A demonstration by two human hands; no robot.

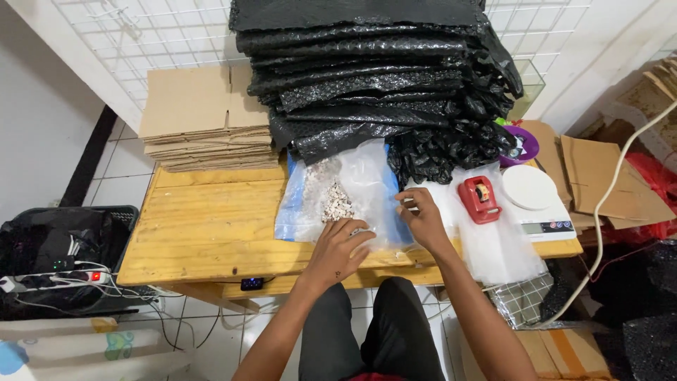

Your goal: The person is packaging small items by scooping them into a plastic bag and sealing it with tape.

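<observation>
Pressing clear pouch (345, 194) | left hand (338, 250) | right hand (423, 215) | wooden table (204, 226)

A stack of black plastic bags (374, 77), flattened cardboard (204, 120), a red tape dispenser (479, 199) and a white scale (536, 201) sit around.

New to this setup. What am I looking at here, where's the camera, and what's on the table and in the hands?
There is no machine: a person works bare-handed, and the single camera sits on their head, looking down. The left hand and right hand both press on a clear plastic bag of small pale pieces lying on a wooden table. Neither hand lifts anything. Behind the bag stands a tall stack of black bubble wrap sheets, with flattened cardboard boxes to its left. To the right are a red tape dispenser and a white kitchen scale.
</observation>
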